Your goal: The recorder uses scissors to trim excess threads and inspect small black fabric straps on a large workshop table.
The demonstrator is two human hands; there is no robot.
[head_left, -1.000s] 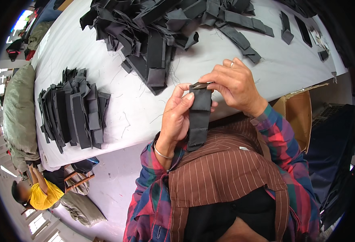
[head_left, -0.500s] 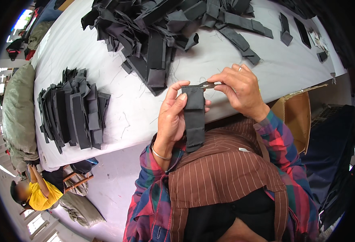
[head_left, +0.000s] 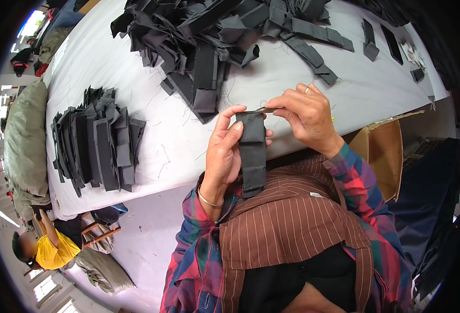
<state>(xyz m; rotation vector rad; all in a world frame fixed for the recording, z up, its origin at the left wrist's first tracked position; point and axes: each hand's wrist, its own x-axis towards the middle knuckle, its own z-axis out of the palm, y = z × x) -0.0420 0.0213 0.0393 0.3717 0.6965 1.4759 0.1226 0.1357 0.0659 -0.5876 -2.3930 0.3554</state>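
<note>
My left hand (head_left: 225, 148) pinches a dark grey fabric strip (head_left: 252, 156) near its upper end, thumb on the front face. The strip hangs down in front of my apron, and its top edge is stitched. Between the thumb and fingers of my right hand (head_left: 305, 113) is a small dark pointed tool (head_left: 265, 110). Its tip lies at the upper right corner of the strip; whether its points are apart is too small to tell. Loose threads lie on the white table near the strip's top.
A heap of similar strips (head_left: 204, 68) covers the far side of the white table (head_left: 172, 125). Neater stacked strips (head_left: 102, 146) stand at the left. A cardboard box (head_left: 386, 151) is by my right forearm. A person in yellow (head_left: 57, 250) is at the lower left.
My right hand and the tool have shifted slightly left along the strip's top edge. My left hand still holds the strip in nearly the same place.
</note>
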